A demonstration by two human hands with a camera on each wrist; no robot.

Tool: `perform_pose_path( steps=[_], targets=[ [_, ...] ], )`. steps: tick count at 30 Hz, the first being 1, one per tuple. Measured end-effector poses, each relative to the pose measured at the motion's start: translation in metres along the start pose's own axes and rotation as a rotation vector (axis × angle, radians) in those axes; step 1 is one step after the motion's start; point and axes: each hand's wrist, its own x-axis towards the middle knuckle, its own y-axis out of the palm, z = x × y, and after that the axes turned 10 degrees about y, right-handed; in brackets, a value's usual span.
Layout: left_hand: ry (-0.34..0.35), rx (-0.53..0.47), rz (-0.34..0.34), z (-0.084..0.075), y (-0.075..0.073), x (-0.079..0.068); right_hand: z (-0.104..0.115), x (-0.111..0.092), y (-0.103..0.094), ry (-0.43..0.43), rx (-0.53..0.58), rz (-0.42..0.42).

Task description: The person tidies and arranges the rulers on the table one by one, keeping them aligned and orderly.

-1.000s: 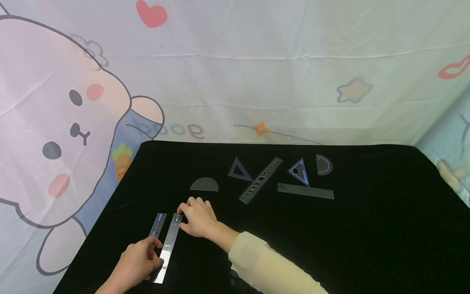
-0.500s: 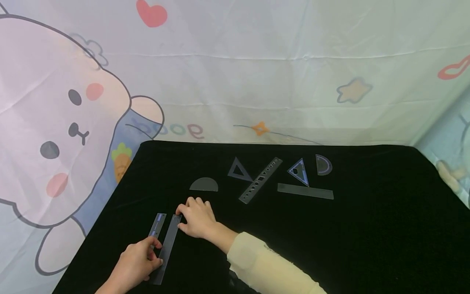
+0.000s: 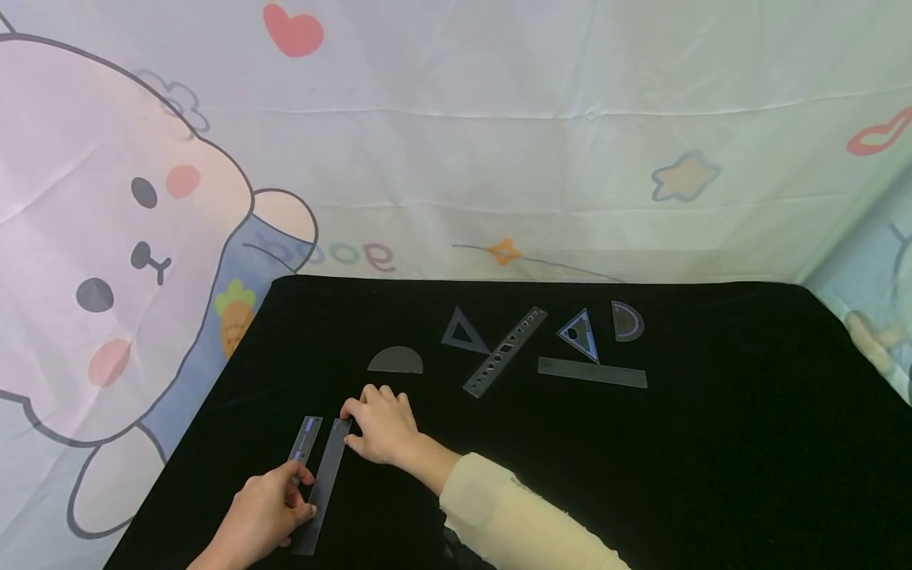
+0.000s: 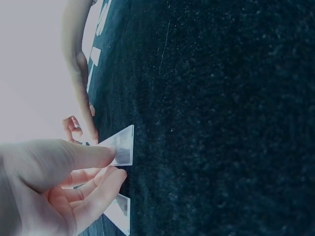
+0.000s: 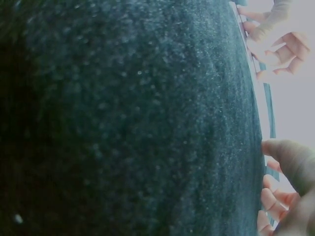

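A clear straight ruler [image 3: 328,479] lies lengthwise on the black cloth at the left front of the head view. My left hand [image 3: 265,503] pinches its near end between thumb and fingers; in the left wrist view the thumb sits on the corner of this ruler [image 4: 126,150]. At the far end, my right hand [image 3: 385,425] holds the ruler's tip and right edge with index finger and thumb. A shorter clear ruler with bluish marks [image 3: 306,439] lies just left of it, partly hidden behind the left hand.
Farther back on the black cloth [image 3: 712,443] lie a clear protractor [image 3: 395,361], a set square [image 3: 465,332], a ruler with cutouts [image 3: 506,352], a blue-edged set square [image 3: 580,336], a small protractor [image 3: 628,323] and a plain ruler [image 3: 591,372]. A printed curtain [image 3: 570,174] hangs behind.
The bright shine on the held ruler has gone, and the ruler has shifted very slightly toward the near left. Both hands keep nearly the same place.
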Motion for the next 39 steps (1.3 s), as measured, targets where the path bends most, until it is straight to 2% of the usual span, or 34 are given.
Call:
perform_pose_path(
  steps=[11,16,22,28,33,39],
  targets=[
    [-0.005,0.008,0.008,-0.001,0.0,0.002,-0.004,-0.003,-0.003,-0.013,0.009,-0.009],
    [-0.005,0.018,0.001,-0.004,-0.005,0.0,-0.004,-0.003,-0.003,-0.02,-0.015,-0.003],
    [0.012,0.053,-0.036,-0.006,-0.014,0.001,-0.006,-0.003,-0.005,-0.036,-0.018,0.006],
    [0.065,0.113,-0.097,-0.004,-0.015,0.005,-0.01,-0.004,-0.006,-0.069,-0.008,0.005],
    [0.112,0.124,-0.157,-0.006,-0.015,0.007,-0.017,-0.007,-0.007,-0.12,0.002,-0.039],
    [0.123,0.11,-0.21,-0.011,-0.011,0.014,-0.027,-0.008,-0.009,-0.157,0.014,-0.11]
  ],
)
